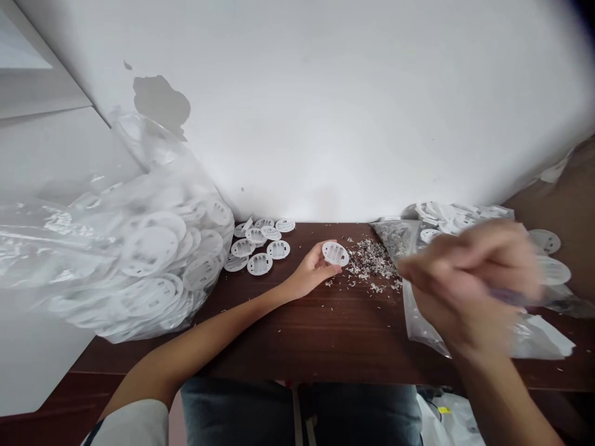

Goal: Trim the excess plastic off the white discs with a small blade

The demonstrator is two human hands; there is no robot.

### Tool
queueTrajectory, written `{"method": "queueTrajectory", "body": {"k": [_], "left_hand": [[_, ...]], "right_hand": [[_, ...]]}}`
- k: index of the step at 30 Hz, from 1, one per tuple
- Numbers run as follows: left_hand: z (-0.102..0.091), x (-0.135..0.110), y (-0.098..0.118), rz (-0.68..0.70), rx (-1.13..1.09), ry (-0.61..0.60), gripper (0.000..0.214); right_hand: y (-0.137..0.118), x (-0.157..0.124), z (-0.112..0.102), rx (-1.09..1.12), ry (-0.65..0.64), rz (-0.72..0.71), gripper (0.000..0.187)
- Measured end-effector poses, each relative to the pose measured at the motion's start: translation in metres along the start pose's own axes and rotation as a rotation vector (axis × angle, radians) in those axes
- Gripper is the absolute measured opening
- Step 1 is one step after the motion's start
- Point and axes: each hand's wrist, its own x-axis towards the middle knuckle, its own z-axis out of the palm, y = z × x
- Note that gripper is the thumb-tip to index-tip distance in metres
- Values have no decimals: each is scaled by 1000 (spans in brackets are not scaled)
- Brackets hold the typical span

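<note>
So the left hand (312, 271) is closed around a white plastic disc (335, 253), fingers and thumb pinching it near the edge, with the face tipped up toward the camera. You can see a row of oblong slots in it. The disc sits out over the middle of the dark wood worktop (325, 337), right beside a scatter of grey-and-white shavings (372, 260).

The right hand (465, 285) is the tricky one - it's heavily motion-blurred, fingers bunched over a thin purplish something (514, 296). Can't tell what that is, or exactly how the hand is gripping it.

Further out, there's a small loose group of matching slotted discs (259, 264) on the worktop to the left of the left hand, and past those a big clear plastic bag stuffed with more discs (149, 248), slumped against the white wall (325, 124). Over on the right, under the blurred hand, a clear bag (534, 337) lies flat, with more white discs (551, 241) heaped at the back - hard to say which are inside it. The person's jeans (297, 409) show at the bottom edge.
</note>
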Motion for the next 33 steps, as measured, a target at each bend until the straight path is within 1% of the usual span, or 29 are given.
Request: {"method": "queueTrajectory", "body": {"k": [2, 3, 4, 5, 7, 10, 13, 19, 22, 26, 33], "left_hand": [[1, -1, 1, 13, 20, 10, 66], [1, -1, 1, 22, 18, 13, 66], [1, -1, 1, 32, 11, 18, 65], [2, -1, 1, 39, 0, 24, 65], [2, 0, 1, 42, -23, 40, 65], [2, 1, 1, 26, -29, 37, 66], [2, 1, 1, 21, -21, 18, 66], [0, 0, 2, 40, 35, -21, 65], [0, 0, 2, 49, 40, -16, 64], [0, 1, 4, 51, -5, -10, 60], [-1, 0, 10, 17, -78, -26, 62]], "right_hand": [[16, 13, 13, -13, 28, -32, 13], [27, 17, 20, -36, 8, -56, 9], [39, 19, 26, -73, -40, -79, 8], [52, 19, 32, -123, -120, -103, 11], [75, 12, 41, -231, -232, -86, 23], [95, -5, 49, -333, -334, -60, 36], [94, -15, 53, -358, -369, -51, 41], [84, -17, 59, -340, -421, -11, 58], [84, -21, 61, -328, -446, -6, 59], [84, -25, 64, -278, -444, 3, 58], [86, -26, 68, -50, -422, 26, 57]]}}
